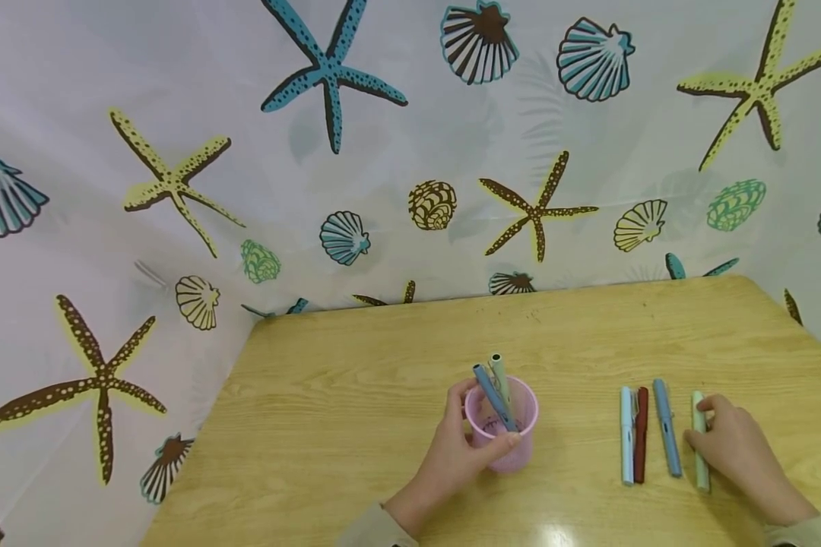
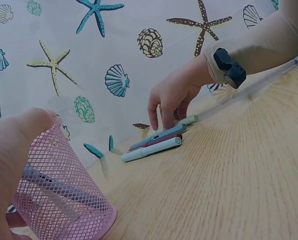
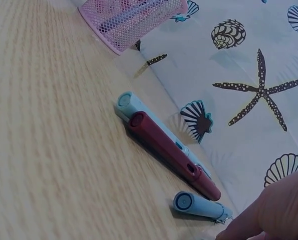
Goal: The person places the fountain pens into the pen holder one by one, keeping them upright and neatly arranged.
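Mint-green pen [image 1: 702, 472] I'm pinching, right hand [image 1: 739, 441] nearly closed, is risking rolling toward the table's [image 1: 780, 357] right edge if slipping; my left hand [image 1: 454, 444] is gripping the pink cup [image 1: 517, 457].

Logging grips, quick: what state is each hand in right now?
Left hand: closed around the pink cup.
Right hand: thumb and fingers pinching the green pen on the table.

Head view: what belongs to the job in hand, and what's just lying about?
In the job:
pink mesh cup, in the left hand
blue pen and pale green pen, inside the cup
loose green pen, touched by the right hand
likely also: light blue pen, dark red pen, loose blue pen

Just there:
table
patterned backdrop
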